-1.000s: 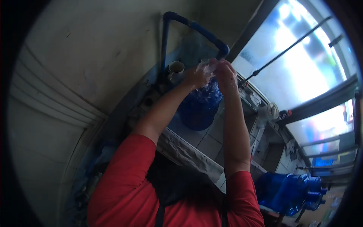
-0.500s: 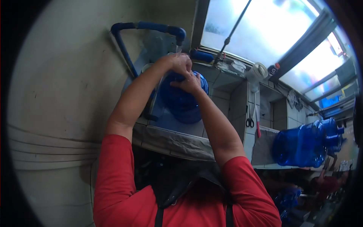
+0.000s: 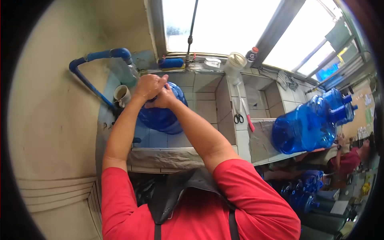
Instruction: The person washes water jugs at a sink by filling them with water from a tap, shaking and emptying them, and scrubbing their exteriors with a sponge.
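A blue water jug (image 3: 166, 122) stands in a tiled basin, tilted toward the wall side. My left hand (image 3: 150, 86) is wet and closed over the top of the jug, its fingers curled around the neck area. Just below it, my right hand (image 3: 163, 98) grips the jug near the neck, the thumb side toward me. Both hands hide the jug's mouth. To the left, the blue pipe spout (image 3: 127, 56) bends down close to my left hand, with what looks like water under its end.
A cup (image 3: 121, 94) sits beside the pipe. On the divider to the right lie black-handled scissors (image 3: 238, 117) and a red-handled tool (image 3: 250, 123). More blue jugs (image 3: 306, 124) lie on the right counter. A lidded container (image 3: 236, 62) stands by the window. Another person (image 3: 346, 160) is at far right.
The view has turned right, so the basin and jug appear farther left. My left hand has moved from beneath the spout to its right, remaining at the jug's top.
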Action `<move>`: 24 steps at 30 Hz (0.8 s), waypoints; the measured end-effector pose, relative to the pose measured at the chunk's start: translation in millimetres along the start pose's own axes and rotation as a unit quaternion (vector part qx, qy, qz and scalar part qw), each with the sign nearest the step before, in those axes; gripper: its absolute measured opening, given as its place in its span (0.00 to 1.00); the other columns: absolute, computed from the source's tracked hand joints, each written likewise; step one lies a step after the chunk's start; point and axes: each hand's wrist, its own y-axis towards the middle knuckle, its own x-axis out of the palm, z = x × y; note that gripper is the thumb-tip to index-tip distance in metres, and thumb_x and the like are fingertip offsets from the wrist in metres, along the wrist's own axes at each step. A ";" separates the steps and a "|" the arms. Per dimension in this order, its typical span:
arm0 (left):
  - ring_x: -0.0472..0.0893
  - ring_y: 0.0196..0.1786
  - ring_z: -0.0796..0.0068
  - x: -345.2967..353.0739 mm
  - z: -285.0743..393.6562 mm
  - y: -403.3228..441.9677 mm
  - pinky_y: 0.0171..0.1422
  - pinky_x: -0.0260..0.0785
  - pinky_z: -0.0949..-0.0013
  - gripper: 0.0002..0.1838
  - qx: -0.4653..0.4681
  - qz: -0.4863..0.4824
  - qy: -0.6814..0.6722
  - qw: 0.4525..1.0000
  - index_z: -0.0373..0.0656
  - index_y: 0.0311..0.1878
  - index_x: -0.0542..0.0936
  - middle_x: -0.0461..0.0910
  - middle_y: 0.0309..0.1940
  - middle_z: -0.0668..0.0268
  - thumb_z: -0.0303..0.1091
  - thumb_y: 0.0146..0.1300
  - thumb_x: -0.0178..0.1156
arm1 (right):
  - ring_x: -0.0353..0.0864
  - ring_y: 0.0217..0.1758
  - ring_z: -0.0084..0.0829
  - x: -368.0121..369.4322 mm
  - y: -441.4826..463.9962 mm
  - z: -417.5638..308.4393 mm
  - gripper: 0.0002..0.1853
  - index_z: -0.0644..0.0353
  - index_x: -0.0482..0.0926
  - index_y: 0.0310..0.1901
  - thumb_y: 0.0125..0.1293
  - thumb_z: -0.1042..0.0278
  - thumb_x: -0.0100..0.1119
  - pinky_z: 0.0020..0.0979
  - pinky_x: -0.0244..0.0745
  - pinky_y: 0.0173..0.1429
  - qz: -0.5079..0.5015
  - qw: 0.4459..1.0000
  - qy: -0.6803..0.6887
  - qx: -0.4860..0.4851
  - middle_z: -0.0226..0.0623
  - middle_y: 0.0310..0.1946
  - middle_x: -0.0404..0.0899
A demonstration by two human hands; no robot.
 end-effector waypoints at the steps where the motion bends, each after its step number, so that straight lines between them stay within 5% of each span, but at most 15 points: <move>1: 0.81 0.40 0.43 5.0 -2.7 1.8 0.47 0.72 0.48 0.33 -0.010 -0.001 0.008 1.000 0.37 0.26 0.83 0.82 0.31 0.47 0.56 0.72 0.44 | 0.53 0.81 0.36 -4.8 -2.4 -0.6 0.59 0.48 0.64 0.73 0.39 0.28 0.73 0.52 0.36 0.83 -0.002 1.000 0.002 0.017 0.40 0.74 0.63; 10: 0.80 0.35 0.44 4.1 3.1 5.9 0.42 0.71 0.50 0.30 0.013 0.045 -0.008 0.999 0.38 0.24 0.82 0.81 0.27 0.50 0.52 0.72 0.45 | 0.60 0.78 0.34 -8.4 -7.4 2.1 0.51 0.48 0.70 0.70 0.43 0.36 0.75 0.49 0.39 0.83 0.053 0.998 0.033 -0.005 0.39 0.70 0.69; 16: 0.81 0.34 0.45 -2.4 -6.6 -5.6 0.42 0.72 0.50 0.29 -0.024 0.095 -0.015 0.995 0.38 0.22 0.81 0.81 0.27 0.50 0.49 0.73 0.45 | 0.64 0.75 0.33 -5.3 -0.5 -7.3 0.35 0.50 0.82 0.56 0.44 0.46 0.73 0.47 0.42 0.83 0.052 0.996 0.047 -0.046 0.34 0.66 0.74; 24: 0.77 0.30 0.42 -14.8 -14.1 -26.3 0.36 0.65 0.49 0.26 -0.002 0.141 -0.050 0.989 0.34 0.21 0.73 0.75 0.24 0.46 0.41 0.75 0.45 | 0.63 0.77 0.36 10.0 7.0 -18.1 0.35 0.51 0.82 0.55 0.44 0.45 0.72 0.46 0.40 0.83 0.034 0.993 0.071 -0.084 0.39 0.60 0.80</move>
